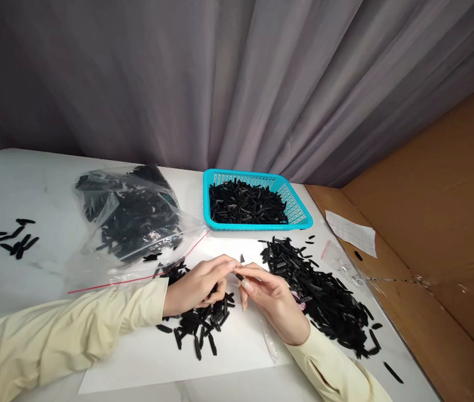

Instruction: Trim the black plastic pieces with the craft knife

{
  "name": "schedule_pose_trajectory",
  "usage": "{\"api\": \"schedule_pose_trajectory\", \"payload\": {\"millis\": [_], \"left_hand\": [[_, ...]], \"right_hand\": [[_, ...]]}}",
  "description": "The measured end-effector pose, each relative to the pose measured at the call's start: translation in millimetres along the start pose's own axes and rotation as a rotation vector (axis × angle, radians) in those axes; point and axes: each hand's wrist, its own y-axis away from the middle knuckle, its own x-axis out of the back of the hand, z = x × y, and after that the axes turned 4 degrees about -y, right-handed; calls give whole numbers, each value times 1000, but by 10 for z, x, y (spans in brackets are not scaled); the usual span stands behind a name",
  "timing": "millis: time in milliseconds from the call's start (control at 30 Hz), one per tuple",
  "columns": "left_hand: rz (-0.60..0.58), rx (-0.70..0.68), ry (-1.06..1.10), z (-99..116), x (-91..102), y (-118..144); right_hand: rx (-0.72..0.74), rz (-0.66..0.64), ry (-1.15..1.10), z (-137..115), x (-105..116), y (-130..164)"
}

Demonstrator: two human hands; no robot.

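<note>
My left hand (201,282) and my right hand (272,296) meet fingertip to fingertip over a white sheet (136,360). Between the fingertips is a small black strip (240,277), pinched by my right thumb and forefinger, with my left fingers closed against its other end. A thin dark pointed tip (242,258) shows just beyond the fingers; what it belongs to is hidden. Loose black strips (203,324) lie under and around my left hand. A larger heap of black strips (320,296) spreads to the right of my right hand.
A turquoise basket (257,227) of black strips stands at the back. Left of it lies a clear zip bag (136,212) full of them. Several strips (21,244) lie far left. Cardboard (437,234) walls the right side, with a paper slip (352,231). Something pink (299,301) lies behind my right wrist.
</note>
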Motion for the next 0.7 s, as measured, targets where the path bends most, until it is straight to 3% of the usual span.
{"api": "schedule_pose_trajectory", "payload": {"millis": [267, 467, 700], "left_hand": [[61, 9, -95, 12, -42, -9], [2, 1, -55, 1, -39, 0], [60, -46, 27, 2, -35, 17]], "right_hand": [[-3, 104, -32, 42, -23, 0], [-49, 56, -114, 57, -58, -5], [-116, 20, -145, 34, -60, -4]]}}
